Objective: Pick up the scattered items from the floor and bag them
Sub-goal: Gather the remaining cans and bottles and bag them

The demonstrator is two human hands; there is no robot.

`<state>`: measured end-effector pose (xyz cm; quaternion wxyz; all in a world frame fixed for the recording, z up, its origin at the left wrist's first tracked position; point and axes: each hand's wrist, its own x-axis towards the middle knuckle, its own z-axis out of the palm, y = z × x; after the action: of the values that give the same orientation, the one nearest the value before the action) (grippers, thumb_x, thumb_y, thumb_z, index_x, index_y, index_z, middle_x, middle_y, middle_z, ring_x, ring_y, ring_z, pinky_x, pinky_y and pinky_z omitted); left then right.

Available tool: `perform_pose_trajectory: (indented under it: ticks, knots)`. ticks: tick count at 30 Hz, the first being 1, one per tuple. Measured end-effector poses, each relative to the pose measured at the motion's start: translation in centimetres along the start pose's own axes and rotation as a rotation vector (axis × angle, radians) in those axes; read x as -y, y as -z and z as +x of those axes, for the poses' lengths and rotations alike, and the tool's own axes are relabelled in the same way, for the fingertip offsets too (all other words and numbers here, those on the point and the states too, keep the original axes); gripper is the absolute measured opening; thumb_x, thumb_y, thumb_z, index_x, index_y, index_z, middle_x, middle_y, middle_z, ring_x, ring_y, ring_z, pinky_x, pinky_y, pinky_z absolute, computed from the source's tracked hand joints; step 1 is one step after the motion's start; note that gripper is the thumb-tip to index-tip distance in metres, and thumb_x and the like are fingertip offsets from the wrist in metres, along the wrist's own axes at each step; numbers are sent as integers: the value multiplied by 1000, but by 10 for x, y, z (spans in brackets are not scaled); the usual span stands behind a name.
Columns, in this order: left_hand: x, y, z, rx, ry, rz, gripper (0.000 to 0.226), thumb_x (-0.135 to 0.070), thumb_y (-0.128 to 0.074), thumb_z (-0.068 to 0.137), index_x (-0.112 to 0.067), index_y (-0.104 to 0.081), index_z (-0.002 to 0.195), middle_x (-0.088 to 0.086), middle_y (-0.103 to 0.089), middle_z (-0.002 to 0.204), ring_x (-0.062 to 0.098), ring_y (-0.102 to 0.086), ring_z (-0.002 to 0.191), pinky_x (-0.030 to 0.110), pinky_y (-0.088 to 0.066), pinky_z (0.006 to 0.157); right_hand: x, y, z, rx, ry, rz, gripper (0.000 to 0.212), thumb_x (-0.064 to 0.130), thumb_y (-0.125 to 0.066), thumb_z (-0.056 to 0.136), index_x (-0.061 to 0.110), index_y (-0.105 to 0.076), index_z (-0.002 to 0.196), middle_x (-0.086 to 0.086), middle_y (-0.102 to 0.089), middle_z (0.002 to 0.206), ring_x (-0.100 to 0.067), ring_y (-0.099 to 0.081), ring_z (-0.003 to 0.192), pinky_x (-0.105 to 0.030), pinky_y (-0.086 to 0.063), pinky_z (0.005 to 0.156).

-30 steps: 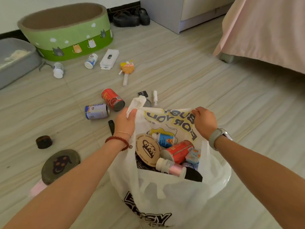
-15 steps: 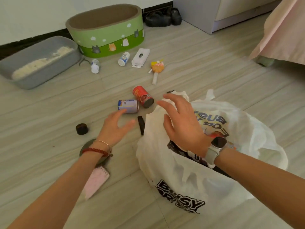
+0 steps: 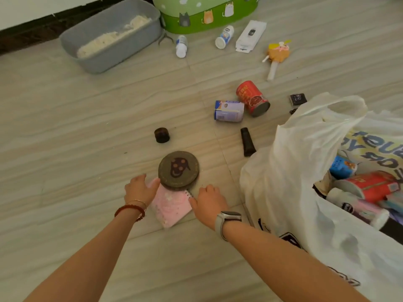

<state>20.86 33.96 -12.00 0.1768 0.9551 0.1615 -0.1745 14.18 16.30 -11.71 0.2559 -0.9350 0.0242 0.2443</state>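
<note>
A pink spiral notebook point(image 3: 171, 207) lies on the floor with a round brown disc point(image 3: 178, 170) resting on its far end. My left hand point(image 3: 139, 189) touches the notebook's left edge, and my right hand point(image 3: 209, 203) touches its right edge by the spiral; fingers of both curl down at the sides. The white plastic bag point(image 3: 290, 171) stands open at the right, holding cans and bottles. Scattered on the floor are a red can point(image 3: 253, 98), a purple-white can point(image 3: 229, 111), a black tube point(image 3: 247, 141) and a small dark jar point(image 3: 162, 135).
Farther back lie two white bottles point(image 3: 181, 46) point(image 3: 224, 37), a white box point(image 3: 250, 35), an orange toy on a stick point(image 3: 277, 55) and a small black packet point(image 3: 297, 99). A grey litter tray point(image 3: 87, 40) and a green cat bed point(image 3: 209, 20) stand at the back.
Both hands let go of the bag and moved left and down to the pink notebook. The view swung left, so the bag now sits at the right.
</note>
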Motion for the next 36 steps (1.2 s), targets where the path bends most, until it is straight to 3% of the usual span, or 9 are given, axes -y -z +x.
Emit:
perform_pose_trajectory:
  ticks: [3,7,14,17,21,25,29,33,36]
  knots:
    - [-15,-1,12,77,14,84,66,-54,-46,85,-11,-38,135,14,-31,147,34,-25,134,48,-26,107,10,-18,10,-73,-59,-28,49,45,-47,90,6,-43,119,-13,-43,124,-29,-39,115,-40,-38,90]
    - [-28,-13,19,79,-40,143,65,-62,-56,74,-18,-52,121,11,-33,142,34,-26,129,47,-28,103,23,-35,15,-80,-104,23,46,37,-53,89,6,-40,121,-12,-41,127,-28,-38,118,-38,-36,92]
    - [-50,-12,14,-36,-137,-117,47,-29,-68,77,-13,-46,116,11,-56,119,31,-47,114,43,-33,98,21,-31,9,-60,-244,233,44,28,-57,88,4,-38,120,-15,-51,122,-31,-49,113,-38,-41,86]
    - [-62,9,-3,-81,-215,-453,34,-16,-59,86,-6,-47,116,8,-57,106,21,-54,98,33,-44,86,18,-14,-8,-46,-162,478,29,18,-48,92,9,-36,117,-10,-58,93,-28,-55,81,-33,-40,65]
    - [-79,40,-30,-243,-327,-638,29,-10,-54,88,-2,-50,116,3,-52,102,17,-50,95,29,-43,80,5,20,-42,-125,103,474,22,22,-39,95,20,-37,117,0,-56,87,-22,-54,71,-34,-45,62]
    - [-111,69,-58,-314,-400,-800,28,-9,-53,88,-4,-51,115,3,-54,102,17,-51,93,30,-46,81,-29,65,-82,-290,321,433,21,24,-40,94,23,-44,115,9,-55,93,-10,-55,80,-33,-50,74]
    - [-161,98,-95,-321,-505,-1011,28,-9,-54,88,-8,-51,115,4,-57,102,12,-56,89,24,-50,82,-62,134,-117,-606,432,453,33,31,-36,90,15,-53,114,26,-47,92,8,-50,82,-7,-40,75]
    - [-214,101,-142,-190,-668,-1111,26,-8,-57,86,-27,-50,102,-5,-62,87,6,-60,78,22,-54,74,-104,202,-162,-990,357,577,19,24,-42,90,24,-53,106,16,-55,85,12,-49,75,-3,-36,70]
    - [-246,91,-176,-50,-776,-1091,34,-9,-59,85,-38,-48,97,5,-62,77,17,-60,74,31,-54,70,-149,229,-192,-1210,180,645,22,17,-41,89,17,-56,105,19,-52,75,10,-47,65,-4,-35,61]
